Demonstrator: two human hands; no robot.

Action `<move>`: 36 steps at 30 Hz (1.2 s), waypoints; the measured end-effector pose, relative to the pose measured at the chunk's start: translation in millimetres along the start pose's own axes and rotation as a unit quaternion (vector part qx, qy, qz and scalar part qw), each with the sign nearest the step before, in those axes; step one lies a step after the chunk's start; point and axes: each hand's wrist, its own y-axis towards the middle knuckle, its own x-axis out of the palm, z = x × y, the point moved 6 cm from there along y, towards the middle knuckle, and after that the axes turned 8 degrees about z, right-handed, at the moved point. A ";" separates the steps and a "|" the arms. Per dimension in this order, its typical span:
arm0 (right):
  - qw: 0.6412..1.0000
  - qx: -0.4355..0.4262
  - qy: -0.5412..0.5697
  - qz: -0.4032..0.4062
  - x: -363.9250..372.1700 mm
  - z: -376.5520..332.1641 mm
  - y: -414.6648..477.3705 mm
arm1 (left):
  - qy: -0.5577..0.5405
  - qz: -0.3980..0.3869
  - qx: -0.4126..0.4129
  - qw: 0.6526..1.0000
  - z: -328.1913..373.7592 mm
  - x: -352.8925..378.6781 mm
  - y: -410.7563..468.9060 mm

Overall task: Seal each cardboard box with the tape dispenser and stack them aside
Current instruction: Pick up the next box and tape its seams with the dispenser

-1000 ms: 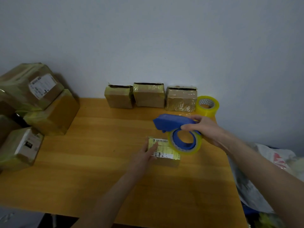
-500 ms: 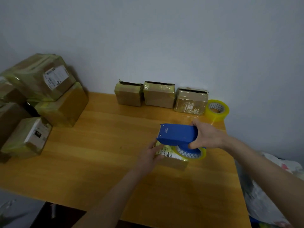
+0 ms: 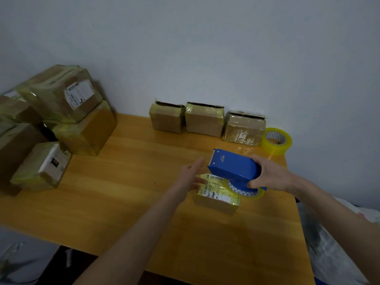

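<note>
A wooden table [image 3: 123,202] stands against a pale wall [image 3: 205,48]. Along its back edge is a row of three small cardboard boxes [image 3: 204,120], their tops apparently unsealed, with a spare roll of tape [image 3: 276,140] just beside the rightmost. At the left lies a pile of taped boxes [image 3: 61,93]. Near the middle of the table sits the small labelled box [image 3: 216,194], label upward. The right hand [image 3: 271,175] is clamped round the rear of the blue tape dispenser [image 3: 234,167]. A second ago the dispenser was held tilted above the box with its roll facing outward; it now lies level over the box, with its roll low over the box's right end, though contact cannot be confirmed. The left hand [image 3: 189,175], which steadied the box's left side half a second ago, now has its fingers stretched out straight beside the dispenser's mouth and grips nothing; whether its thumb touches the box cannot be told. The change suggests that a strip is about to be started across the label face, and the free hand seems placed to catch or press down the tape end. Stacking of this box remains to be done.
</note>
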 end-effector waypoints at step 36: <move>0.997 -0.051 -0.053 0.030 -19.8 -26.1 -1.8 | 0.131 0.146 0.051 0.979 23.6 -27.1 23.0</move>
